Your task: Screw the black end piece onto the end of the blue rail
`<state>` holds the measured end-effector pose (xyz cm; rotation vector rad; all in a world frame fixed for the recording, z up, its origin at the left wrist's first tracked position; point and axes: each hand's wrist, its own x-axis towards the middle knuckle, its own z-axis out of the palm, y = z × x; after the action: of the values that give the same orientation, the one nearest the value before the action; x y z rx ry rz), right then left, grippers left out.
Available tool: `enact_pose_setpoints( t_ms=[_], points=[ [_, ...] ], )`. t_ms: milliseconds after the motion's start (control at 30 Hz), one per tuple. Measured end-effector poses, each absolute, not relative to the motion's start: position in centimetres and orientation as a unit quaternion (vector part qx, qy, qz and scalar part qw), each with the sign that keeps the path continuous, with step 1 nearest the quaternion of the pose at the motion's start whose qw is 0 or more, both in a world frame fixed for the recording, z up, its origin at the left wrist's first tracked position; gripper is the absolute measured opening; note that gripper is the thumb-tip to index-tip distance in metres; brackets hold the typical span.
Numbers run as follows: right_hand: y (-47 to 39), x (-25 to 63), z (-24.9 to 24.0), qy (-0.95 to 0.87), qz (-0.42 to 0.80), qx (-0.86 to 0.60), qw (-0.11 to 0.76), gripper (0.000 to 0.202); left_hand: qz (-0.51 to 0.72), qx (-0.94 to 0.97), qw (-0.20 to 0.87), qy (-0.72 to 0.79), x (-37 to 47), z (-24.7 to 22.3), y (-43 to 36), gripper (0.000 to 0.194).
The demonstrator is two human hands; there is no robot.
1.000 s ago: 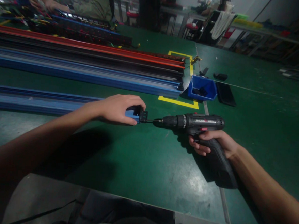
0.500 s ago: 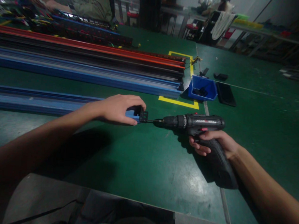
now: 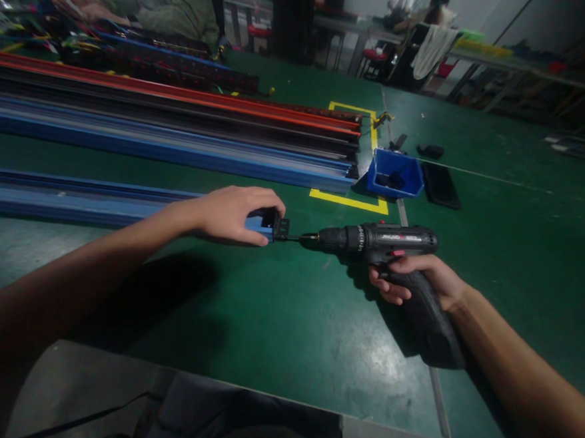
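Observation:
My left hand (image 3: pixel 240 214) is closed around the right end of a long blue rail (image 3: pixel 98 200) lying on the green table. A black end cap (image 3: pixel 282 228) sits at that end, close to my fingertips. In my right hand (image 3: pixel 421 278) is a black cordless drill (image 3: pixel 388 239), gripped by its handle with the fingers wrapped near the trigger. The drill lies level, its thin bit (image 3: pixel 296 237) pointing left and meeting the end cap. Whether the bit is seated in a screw is too small to tell.
Behind lie several long rails in blue (image 3: pixel 276 168), black and orange (image 3: pixel 231 99). A blue bin (image 3: pixel 396 173) with black parts stands right of them, beside a flat black object (image 3: pixel 441 184). Yellow tape (image 3: pixel 348 201) marks the green table. Across it, a person's sleeve (image 3: pixel 180 7) shows.
My hands, the drill and the rail hold nearly the same position. At the back left, the other person's hands have shifted slightly.

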<state>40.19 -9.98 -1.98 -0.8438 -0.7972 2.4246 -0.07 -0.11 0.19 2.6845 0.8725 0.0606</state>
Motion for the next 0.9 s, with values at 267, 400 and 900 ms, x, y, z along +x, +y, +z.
enact_pose_setpoints(
  t_ms=[267,400,900],
  points=[
    [-10.01,40.28,-2.09,-0.289,0.878,-0.308,0.223,0.026,0.026,0.939,0.157,0.304,-0.13,0.10,-0.06,0.056],
    [-10.02,40.28,-2.03,-0.290,0.880,-0.301,0.224,0.026,0.025,0.939,0.157,0.306,-0.07,0.17,-0.11,0.055],
    [-9.96,40.13,-2.04,-0.286,0.877,-0.310,0.229,0.026,0.026,0.940,0.156,0.302,-0.12,0.03,0.01,0.056]
  ],
)
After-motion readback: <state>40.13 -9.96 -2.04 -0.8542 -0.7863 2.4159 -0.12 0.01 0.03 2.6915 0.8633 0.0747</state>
